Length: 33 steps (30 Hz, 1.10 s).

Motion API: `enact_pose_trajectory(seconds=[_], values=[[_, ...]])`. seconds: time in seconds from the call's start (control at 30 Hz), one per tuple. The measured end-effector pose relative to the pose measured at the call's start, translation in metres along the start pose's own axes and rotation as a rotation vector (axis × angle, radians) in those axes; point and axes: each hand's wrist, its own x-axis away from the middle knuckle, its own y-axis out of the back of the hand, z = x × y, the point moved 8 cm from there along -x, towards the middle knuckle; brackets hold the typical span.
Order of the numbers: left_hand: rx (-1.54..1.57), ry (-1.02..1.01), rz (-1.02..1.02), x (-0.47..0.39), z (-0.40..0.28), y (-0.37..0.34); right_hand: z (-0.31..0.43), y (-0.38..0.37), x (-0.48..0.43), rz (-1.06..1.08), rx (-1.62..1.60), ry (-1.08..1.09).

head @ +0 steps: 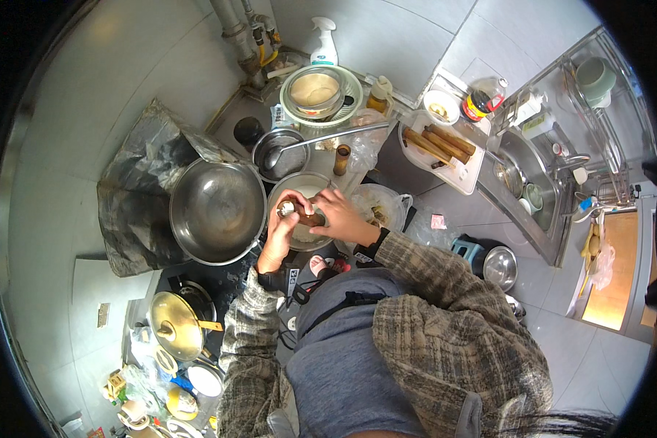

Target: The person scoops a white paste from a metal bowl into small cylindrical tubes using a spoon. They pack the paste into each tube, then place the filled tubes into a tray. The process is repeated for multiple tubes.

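Note:
My left hand (278, 235) is wrapped around a short brown tube (308, 218) that looks like bamboo, with something white packed in its near-left end. My right hand (346, 218) grips the tube's other end, its fingers curled over the top. Beneath both hands stands a round metal bowl (271, 189) with white contents (306, 189), possibly rice; the hands hide part of it. A similar brown tube (341, 160) stands upright on the counter just beyond the bowl.
To the left sits a large empty steel wok (217, 211) against a foil splash guard (137, 202). A ladle (334, 137) lies across a metal pot (280, 164). Several brown tubes (443, 143) rest on a white board (468, 174). A plastic-lined container (380, 200) is beside my right hand.

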Motion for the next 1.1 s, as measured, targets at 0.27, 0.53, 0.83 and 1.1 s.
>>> enact_pose_trajectory(seconds=[0.27,0.53,0.83,1.1], values=[[-0.446,-0.061,-0.050,-0.004,-0.018,-0.006,0.014,-0.014,-0.008,0.137,-0.197,-0.057],[-0.778,-0.161,-0.231,-0.003,-0.062,0.003,0.010,-0.018,-0.006,0.148,-0.190,-0.134],[-0.704,-0.166,-0.153,-0.003,-0.064,-0.001,0.016,-0.015,-0.004,0.179,-0.228,-0.119],[-0.997,-0.257,-0.026,-0.008,-0.080,-0.026,-0.001,-0.017,0.001,0.148,-0.232,-0.175]])
